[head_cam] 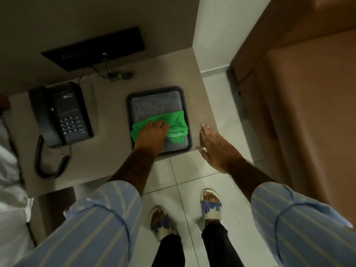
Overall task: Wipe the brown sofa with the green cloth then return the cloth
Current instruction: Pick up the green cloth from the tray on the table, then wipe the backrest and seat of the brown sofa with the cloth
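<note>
The green cloth (pixel 176 125) lies crumpled in a dark tray (pixel 186 105), on top of a grey mat (pixel 154 105) that lines the tray, and it covers the near half of it. The tray stands at the right end of a beige side table (pixel 107 151), probably the place where the cloth is kept. The left hand (pixel 152 133) is on the cloth, fingers curled down into the fabric; whether it grips the cloth or only presses it, I cannot tell. The right hand (pixel 217 149) is flat, with the fingers held together and the thumb apart, and it hovers at the right near corner of the table, holding nothing; perhaps it keeps balance. The brown sofa (pixel 308 93) is on the right, apart from the table, with tiled floor (pixel 215 89) between them. On the left part of the table stands 1 black telephone (pixel 59 114) with a coiled cord.
</note>
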